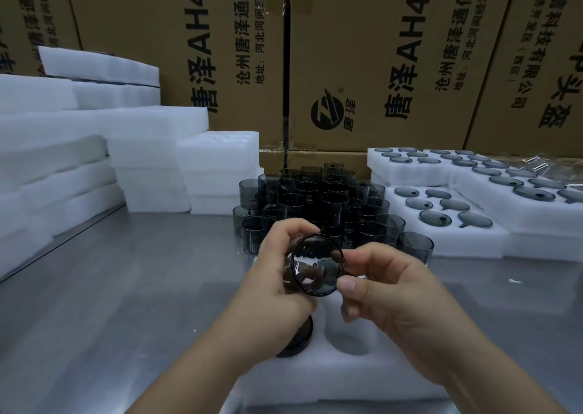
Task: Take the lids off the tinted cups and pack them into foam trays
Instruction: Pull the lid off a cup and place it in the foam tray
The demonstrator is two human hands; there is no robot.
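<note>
1. Close under the camera, gripped in the left hand (277, 274): one tinted cup (288, 279), fingers curled round its wall, held in the air just above the near foam tray (347, 379).
2. Tipped over, long axis running roughly from the camera away into the left palm, so that the lid (317, 267) faces back toward the viewer and slightly right (a dark-rimmed disc, apparently seated on the mouth).
3. Pinched at the lid's right rim by the right hand (391, 290): thumb tip (347, 284) below, forefinger above, other fingers loosely curled and holding nothing.
4. Judged as the lid-pulling step, not yet done. Right hand nearer the lid, and the lid lying left of those fingertips, so likely a pull toward the right and the camera, along the cup's axis, against the left hand's grip.
5. Directly beneath, one dark cup (296, 338) already sunk in a tray pocket; neighbouring pockets unfilled.
6. Beyond, a heap of cups (315, 202) on the metal table (126, 287).
7. Right of the heap, foam trays holding lids (441, 211).
8. Left, stacks of blank foam (94, 161); behind everything, cardboard boxes (378, 50).
</note>
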